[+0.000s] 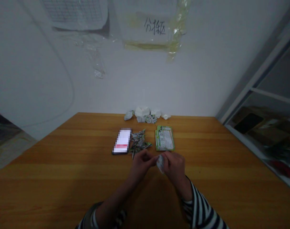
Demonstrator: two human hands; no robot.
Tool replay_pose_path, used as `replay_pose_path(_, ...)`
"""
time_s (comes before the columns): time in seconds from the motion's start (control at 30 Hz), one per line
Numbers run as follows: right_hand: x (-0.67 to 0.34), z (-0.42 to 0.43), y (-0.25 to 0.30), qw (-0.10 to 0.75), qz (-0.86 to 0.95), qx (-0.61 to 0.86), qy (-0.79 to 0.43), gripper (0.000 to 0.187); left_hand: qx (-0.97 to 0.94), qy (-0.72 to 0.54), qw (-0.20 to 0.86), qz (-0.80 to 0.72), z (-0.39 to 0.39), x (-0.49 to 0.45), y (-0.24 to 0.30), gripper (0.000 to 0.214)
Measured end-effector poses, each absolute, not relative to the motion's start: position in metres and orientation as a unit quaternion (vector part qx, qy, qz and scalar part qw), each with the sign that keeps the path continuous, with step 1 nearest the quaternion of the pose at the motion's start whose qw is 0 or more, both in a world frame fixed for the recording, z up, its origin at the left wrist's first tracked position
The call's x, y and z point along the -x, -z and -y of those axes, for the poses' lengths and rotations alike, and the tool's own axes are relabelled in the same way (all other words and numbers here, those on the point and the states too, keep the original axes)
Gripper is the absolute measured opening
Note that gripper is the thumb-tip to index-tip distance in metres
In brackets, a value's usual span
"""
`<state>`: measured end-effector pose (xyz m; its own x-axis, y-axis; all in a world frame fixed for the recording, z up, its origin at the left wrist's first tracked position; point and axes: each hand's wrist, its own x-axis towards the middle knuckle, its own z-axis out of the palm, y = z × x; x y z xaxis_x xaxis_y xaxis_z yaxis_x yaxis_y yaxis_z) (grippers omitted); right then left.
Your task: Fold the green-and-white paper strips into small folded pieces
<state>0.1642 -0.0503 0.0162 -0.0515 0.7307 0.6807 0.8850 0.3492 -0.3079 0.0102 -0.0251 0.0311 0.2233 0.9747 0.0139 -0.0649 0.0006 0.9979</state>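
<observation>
A small, pale piece of printed paper or wrapper (160,163) is held between my two hands above the wooden table. My right hand (175,166) is closed on its right side, fingers curled around it. Thumb and fingertips of my left hand (142,163) pinch at its upper left edge. Just beyond my left hand lies a pile of crumpled, green-and-grey printed scraps (139,143). Flat past my right hand is a small stack of green-and-white printed packets (164,138). What print the held piece carries is too blurred to read.
A phone (122,140) with a lit, pixelated screen lies left of the scraps. Crumpled white and printed paper (142,113) sits along the table's back edge, against the wall (140,82). Shelving (259,117) with boxes stands to the right of the wooden table (75,159).
</observation>
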Motion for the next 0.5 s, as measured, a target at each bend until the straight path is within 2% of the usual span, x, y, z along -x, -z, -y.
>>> replay_pose_path(0.13, -0.159, 0.05, -0.016, 0.411, 0.708, 0.564, 0.105, 0.032, -0.465, -0.483, 0.613, -0.418, 0.028, -0.012, -0.035, 0.038)
replay_pose_path(0.3, -0.157, 0.052, -0.016, 0.427, 0.71, 0.549, 0.106, 0.031, -0.51, -0.511, 0.533, -0.44, 0.028, -0.012, -0.033, 0.04)
replay_pose_path(0.37, -0.156, 0.052, -0.014, 0.435, 0.692, 0.567, 0.1, 0.033, -0.512, -0.499, 0.547, -0.435, 0.027, -0.013, -0.031, 0.043)
replay_pose_path(0.43, -0.154, 0.052, -0.012, 0.439, 0.672, 0.59, 0.088, 0.035, -0.526, -0.46, 0.578, -0.42, 0.026, -0.015, -0.03, 0.037)
replay_pose_path(0.5, -0.15, 0.05, -0.009, 0.439, 0.661, 0.605, 0.071, 0.036, -0.563, -0.432, 0.564, -0.422, 0.027, -0.016, -0.028, 0.034)
